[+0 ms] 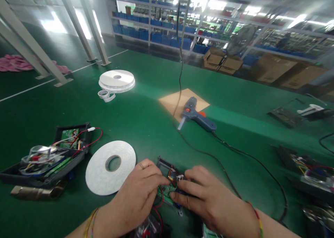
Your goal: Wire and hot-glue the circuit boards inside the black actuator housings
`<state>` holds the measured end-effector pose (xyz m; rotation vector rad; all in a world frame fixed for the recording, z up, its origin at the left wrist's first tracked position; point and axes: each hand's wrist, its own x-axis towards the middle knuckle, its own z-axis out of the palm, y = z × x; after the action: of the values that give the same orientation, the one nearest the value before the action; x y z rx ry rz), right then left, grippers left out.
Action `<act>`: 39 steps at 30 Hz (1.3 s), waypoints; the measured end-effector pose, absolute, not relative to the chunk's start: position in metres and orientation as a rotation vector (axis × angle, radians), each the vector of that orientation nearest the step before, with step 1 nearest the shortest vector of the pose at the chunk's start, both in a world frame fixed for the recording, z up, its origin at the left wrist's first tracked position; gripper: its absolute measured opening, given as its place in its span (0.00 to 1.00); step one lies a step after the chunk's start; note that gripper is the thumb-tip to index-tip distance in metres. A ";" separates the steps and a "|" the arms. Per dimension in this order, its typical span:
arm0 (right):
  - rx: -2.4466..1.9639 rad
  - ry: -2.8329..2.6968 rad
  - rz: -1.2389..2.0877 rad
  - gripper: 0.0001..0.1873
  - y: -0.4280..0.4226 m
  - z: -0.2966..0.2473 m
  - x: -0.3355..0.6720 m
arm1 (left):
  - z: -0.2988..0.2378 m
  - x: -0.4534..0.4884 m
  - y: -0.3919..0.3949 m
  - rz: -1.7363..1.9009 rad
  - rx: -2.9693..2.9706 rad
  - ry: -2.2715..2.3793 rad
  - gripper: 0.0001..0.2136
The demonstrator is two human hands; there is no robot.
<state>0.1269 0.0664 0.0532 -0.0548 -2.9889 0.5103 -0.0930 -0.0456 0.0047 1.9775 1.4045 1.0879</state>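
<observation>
Both hands meet over a small black electronic device point(167, 170) with a green circuit board and red wires, lying on the green table near the front edge. My left hand point(138, 196) curls its fingers onto the device's left side. My right hand point(206, 198) pinches a small white connector at the board's wires. A large white tape roll point(111, 166) lies flat just left of my left hand.
An open black device with wires point(49, 154) sits at the left. A blue glue gun point(197, 114) rests on a cardboard square point(182, 100), its cable trailing right. More tape rolls point(117, 81) lie farther back. Other devices point(305, 168) are at the right.
</observation>
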 end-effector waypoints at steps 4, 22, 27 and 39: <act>-0.011 -2.939 0.428 0.18 0.060 0.043 0.131 | 0.008 -0.094 -0.045 1.092 1.998 1.389 0.18; 0.042 -2.941 0.304 0.15 0.060 0.043 0.133 | 0.007 -0.091 -0.045 1.070 2.006 1.400 0.18; -0.040 -2.954 0.352 0.16 0.054 0.041 0.132 | 0.011 -0.088 -0.045 1.107 2.038 1.396 0.17; -0.184 -2.913 0.328 0.15 0.043 0.041 0.134 | 0.007 -0.089 -0.045 1.042 2.043 1.438 0.18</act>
<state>0.1335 0.0432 0.0414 -0.1841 -2.9133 0.3281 -0.0890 -0.0451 0.0066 2.0432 1.4385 1.0419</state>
